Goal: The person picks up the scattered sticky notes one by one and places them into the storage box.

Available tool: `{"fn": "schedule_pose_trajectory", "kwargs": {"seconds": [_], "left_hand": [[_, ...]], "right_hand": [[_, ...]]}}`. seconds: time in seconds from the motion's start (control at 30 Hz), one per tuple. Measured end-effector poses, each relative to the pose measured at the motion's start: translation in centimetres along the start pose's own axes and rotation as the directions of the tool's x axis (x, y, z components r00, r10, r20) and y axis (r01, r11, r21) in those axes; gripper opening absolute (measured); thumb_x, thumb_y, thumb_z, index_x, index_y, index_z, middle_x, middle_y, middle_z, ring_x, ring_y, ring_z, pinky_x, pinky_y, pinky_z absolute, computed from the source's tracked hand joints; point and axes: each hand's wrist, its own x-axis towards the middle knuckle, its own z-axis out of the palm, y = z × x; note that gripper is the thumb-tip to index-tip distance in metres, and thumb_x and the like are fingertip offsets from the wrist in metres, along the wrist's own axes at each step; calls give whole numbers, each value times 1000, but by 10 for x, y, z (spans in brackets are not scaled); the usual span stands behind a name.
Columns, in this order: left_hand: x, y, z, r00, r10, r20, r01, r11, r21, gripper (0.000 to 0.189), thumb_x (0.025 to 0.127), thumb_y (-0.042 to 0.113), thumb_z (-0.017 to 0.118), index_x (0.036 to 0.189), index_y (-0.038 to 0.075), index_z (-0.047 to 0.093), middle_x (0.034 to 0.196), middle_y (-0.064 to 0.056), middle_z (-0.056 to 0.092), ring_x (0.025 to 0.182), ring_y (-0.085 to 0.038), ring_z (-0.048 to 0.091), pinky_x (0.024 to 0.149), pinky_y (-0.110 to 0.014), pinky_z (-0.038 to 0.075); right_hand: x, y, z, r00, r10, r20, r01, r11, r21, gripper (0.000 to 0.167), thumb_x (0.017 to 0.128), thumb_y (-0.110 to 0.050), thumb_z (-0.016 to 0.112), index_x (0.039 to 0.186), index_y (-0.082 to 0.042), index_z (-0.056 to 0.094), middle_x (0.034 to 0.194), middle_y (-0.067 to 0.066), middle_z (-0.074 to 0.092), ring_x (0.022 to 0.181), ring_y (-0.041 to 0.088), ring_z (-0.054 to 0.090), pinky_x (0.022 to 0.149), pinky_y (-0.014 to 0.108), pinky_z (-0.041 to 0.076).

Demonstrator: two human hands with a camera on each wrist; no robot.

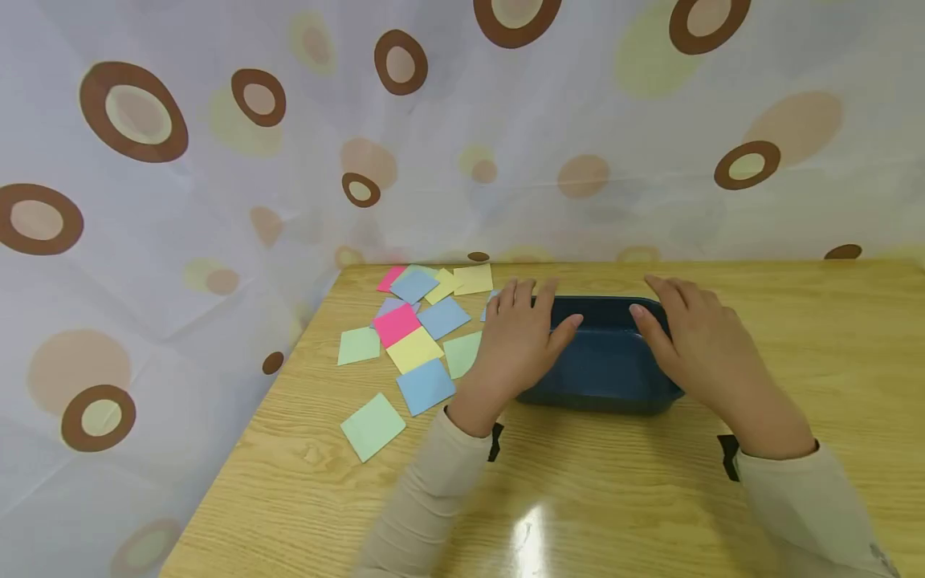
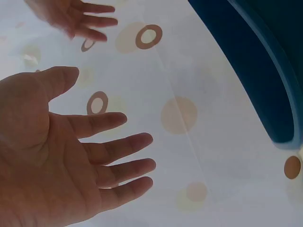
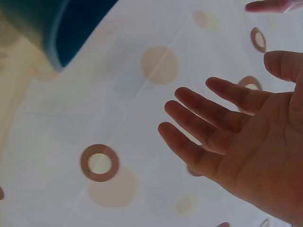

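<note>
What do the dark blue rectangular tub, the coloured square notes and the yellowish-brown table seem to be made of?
Dark blue rectangular tub: likely smooth, slightly glossy plastic, from its even colour and soft sheen.
Coloured square notes: matt paper, it seems; they look thin, flat and without shine.
Yellowish-brown table: wood or wood-look laminate; grain shows, and glare suggests a glossy coating.

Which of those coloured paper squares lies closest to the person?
The pale green square lowest in the head view. It lies by itself, touching no other; the next closest, a blue square, sits farther back and rightward.
</note>
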Motion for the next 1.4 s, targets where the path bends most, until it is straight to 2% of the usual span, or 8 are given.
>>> {"fn": "schedule_pose_trajectory", "kwargs": {"seconds": [0.27, 0.53, 0.77, 0.9, 0.97, 1.03, 1.3, 1.4], "left_hand": [[-1, -20, -4, 999, -27, -39, 26, 999, -42, 58, 102, 47, 39, 148, 11, 35, 141, -12, 44, 133, -29, 37, 107, -45, 31], [-4, -36, -4, 997, -71, -35, 67, 993, -95, 59, 102, 46, 39, 148, 10, 35, 141, -14, 44, 133, -31, 37, 106, -48, 30], [-5, -46, -3, 994, -105, -27, 100, 985, -138, 58, 102, 44, 40, 148, 8, 36, 139, -15, 45, 130, -32, 39, 106, -48, 31], [-5, -52, 0, 992, -122, -10, 118, 975, -187, 58, 102, 43, 41, 147, 7, 37, 139, -15, 46, 130, -32, 39, 106, -48, 30], [-6, -57, 2, 991, -133, -2, 130, 970, -204, 57, 102, 43, 41, 146, 6, 37, 139, -16, 46, 130, -33, 39, 106, -48, 30], [-8, -63, 4, 990, -141, -1, 138, 967, -213, 57, 102, 42, 41, 146, 6, 38, 138, -16, 47, 129, -33, 40, 106, -48, 30], [-6, -85, 5, 986, -167, 9, 166, 968, -190, 53, 102, 36, 47, 143, 4, 41, 134, -19, 50, 123, -36, 46, 101, -49, 35], [-2, -95, 6, 988, -148, 50, 154, 977, -148, 49, 100, 28, 52, 141, 3, 44, 132, -18, 53, 120, -34, 49, 99, -46, 39]], "right_hand": [[13, 38, 9, 965, 102, 240, -155, 964, 215, 65, 105, -41, 26, 147, 9, 24, 143, 39, 26, 130, 57, 23, 99, 68, 22], [12, 55, 29, 954, 186, 234, -227, 961, 160, 68, 106, -40, 24, 141, 18, 27, 133, 46, 27, 118, 61, 28, 93, 69, 29], [13, 63, 46, 949, 200, 244, -233, 966, 113, 55, 103, -20, 42, 137, 22, 29, 126, 49, 34, 110, 62, 39, 87, 66, 37], [8, 68, 54, 946, 183, 268, -221, 968, 118, 53, 96, -3, 45, 137, 22, 24, 92, 38, 55, 71, 43, 58, 62, 50, 48], [6, 68, 58, 946, 173, 274, -214, 969, 127, 55, 94, 0, 43, 139, 21, 21, 74, 26, 53, 53, 29, 51, 50, 40, 42], [4, 67, 60, 945, 169, 279, -212, 968, 132, 56, 92, 1, 41, 141, 19, 19, 64, 12, 46, 46, 19, 41, 45, 33, 33], [3, 69, 61, 949, 174, 265, -212, 970, 122, 58, 88, 0, 41, 141, 15, 23, 50, 4, 38, 40, 15, 33, 40, 29, 28], [3, 72, 60, 958, 172, 231, -202, 973, 111, 54, 90, -2, 43, 140, 13, 27, 49, 4, 37, 39, 16, 33, 40, 30, 28]]}}
